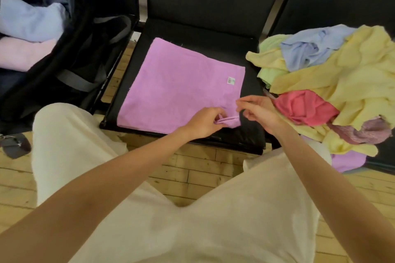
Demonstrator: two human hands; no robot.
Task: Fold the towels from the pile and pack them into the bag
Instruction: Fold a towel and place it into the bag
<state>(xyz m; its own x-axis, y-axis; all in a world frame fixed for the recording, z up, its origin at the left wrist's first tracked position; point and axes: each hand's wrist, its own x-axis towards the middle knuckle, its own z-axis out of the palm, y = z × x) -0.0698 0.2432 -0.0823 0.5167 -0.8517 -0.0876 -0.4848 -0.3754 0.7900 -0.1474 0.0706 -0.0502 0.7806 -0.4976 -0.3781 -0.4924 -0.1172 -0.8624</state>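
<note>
My legs in cream trousers (192, 220) fill the near part of the view, above a wooden floor (203, 166). My left hand (205, 123) pinches the near right corner of the purple towel (179, 87), where the edge is rolled up a little between my fingers. My right hand (259, 111) hovers just beside this corner with the fingers loosely curled and holding nothing; I cannot tell if a fingertip touches the cloth. The towel lies flat on the black chair seat (252, 134) in front of me, already folded into a shape close to a square. Its slightly longer axis runs from near left to far right, and the far corner points to the chair back. Near its right edge is 1 small white label (231, 80) with a green mark; the writing is too small to read. On the right, the pile (342, 83) of unfolded towels rests on the next seat: yellow, light blue, light green, red and mauve ones. On the far left, the open black bag (70, 66) holds 2 folded towels, a light blue one (32, 19) behind a pale pink one (23, 51).
</note>
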